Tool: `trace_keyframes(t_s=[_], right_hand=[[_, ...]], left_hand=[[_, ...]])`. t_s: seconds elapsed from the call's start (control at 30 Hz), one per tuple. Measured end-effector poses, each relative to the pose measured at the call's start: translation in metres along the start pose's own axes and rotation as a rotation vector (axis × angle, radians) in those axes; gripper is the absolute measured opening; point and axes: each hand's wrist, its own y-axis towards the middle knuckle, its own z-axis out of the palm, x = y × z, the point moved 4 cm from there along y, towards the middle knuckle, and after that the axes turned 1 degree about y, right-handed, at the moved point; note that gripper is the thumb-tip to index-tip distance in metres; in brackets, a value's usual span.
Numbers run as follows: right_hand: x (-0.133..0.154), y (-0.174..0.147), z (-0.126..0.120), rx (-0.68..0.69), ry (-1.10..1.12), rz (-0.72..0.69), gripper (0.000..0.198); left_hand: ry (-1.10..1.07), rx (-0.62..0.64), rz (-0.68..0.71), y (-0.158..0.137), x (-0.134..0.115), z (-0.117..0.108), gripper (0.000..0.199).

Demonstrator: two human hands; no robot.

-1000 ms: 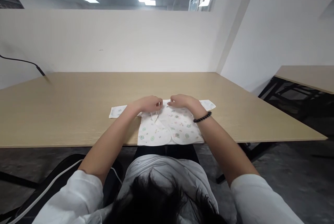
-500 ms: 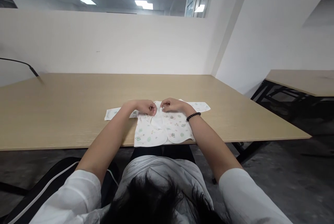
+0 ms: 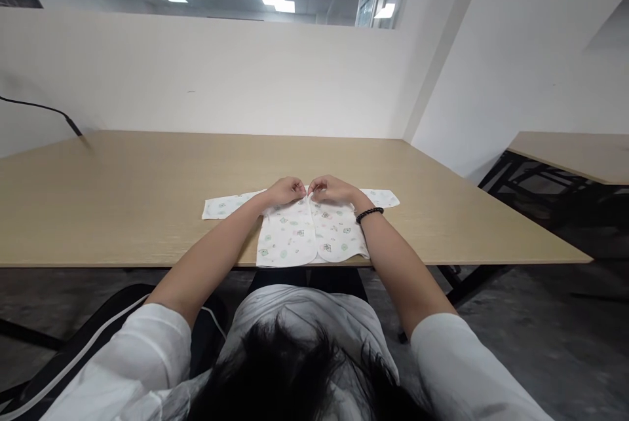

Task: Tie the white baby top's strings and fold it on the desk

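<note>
A small white baby shirt (image 3: 295, 237) with little coloured prints lies flat near the front edge of the wooden table (image 3: 147, 179), sleeves spread to both sides. My left hand (image 3: 285, 191) pinches the left front panel at the neckline. My right hand (image 3: 330, 190), with a dark bead bracelet on its wrist, pinches the right panel at the neckline. The two hands almost touch at the shirt's centre opening, and both front panels lie closed and smooth.
A white partition wall (image 3: 221, 74) stands along the table's far edge. A black cable (image 3: 44, 110) hangs at the far left. A second table (image 3: 574, 152) with black legs is at the right. My own head and white top fill the bottom of the view.
The left front panel, folded open and bunched before, now lies flat and meets the right panel. Both hands have come together at the neckline.
</note>
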Motion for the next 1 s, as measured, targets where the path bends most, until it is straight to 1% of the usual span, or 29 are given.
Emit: trace_keyframes(t_s=[0.17, 0.5, 0.73, 0.9, 1.0], right_hand=[[-0.004, -0.002, -0.003, -0.017, 0.015, 0.005, 0.022], [-0.005, 0.005, 0.011, -0.126, 0.055, -0.042, 0.020], [-0.009, 0.009, 0.012, -0.186, 0.064, -0.065, 0.019], [-0.012, 0.011, 0.014, -0.200, 0.054, -0.054, 0.024], [-0.011, 0.011, 0.015, -0.190, 0.046, -0.049, 0.023]], left_hand=[[-0.096, 0.039, -0.042, 0.001, 0.009, 0.005, 0.019], [-0.208, 0.045, -0.089, 0.006, 0.022, 0.006, 0.021], [-0.238, 0.060, -0.098, 0.008, 0.025, 0.005, 0.020], [-0.251, 0.059, -0.094, 0.008, 0.026, 0.005, 0.022], [-0.269, 0.068, -0.082, 0.007, 0.027, 0.004, 0.023]])
